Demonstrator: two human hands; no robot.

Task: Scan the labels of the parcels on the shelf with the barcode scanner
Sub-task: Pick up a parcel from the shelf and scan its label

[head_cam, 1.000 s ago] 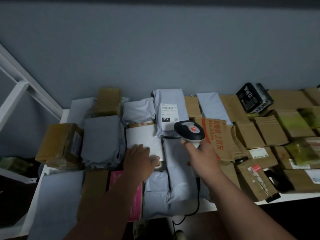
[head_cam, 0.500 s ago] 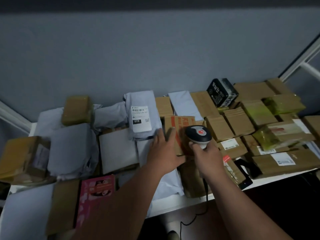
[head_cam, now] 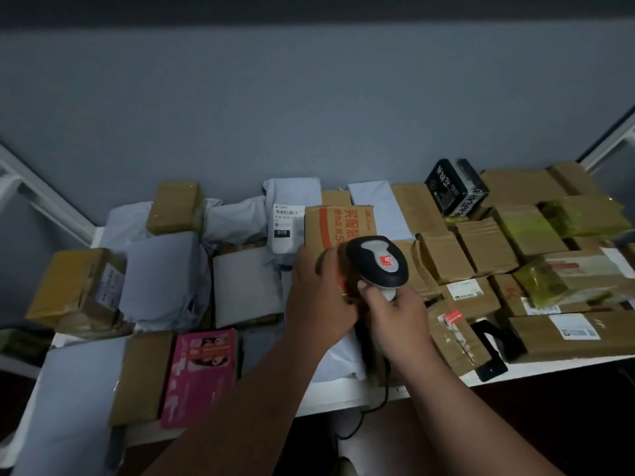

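Now the right hand (head_cam: 395,314) grips the black-and-grey handheld barcode scanner (head_cam: 377,262) over the tilted orange-printed cardboard parcel (head_cam: 338,225), seemingly held by the left hand (head_cam: 318,297); its label is hidden, so scanning may miss.

We see a plain grey-blue wall (head_cam: 309,104) filling the upper half, with a darker band (head_cam: 309,8) along its top edge. White metal frame bars (head_cam: 41,197) slant at far left, meeting a short horizontal white bar. Another white frame bar (head_cam: 608,142) slants at far right. Below the front edge we see a dark floor area (head_cam: 549,413), dim and hard to read. At bottom centre we spot a pale, blurred object (head_cam: 345,467) low down; we cannot tell what it is.
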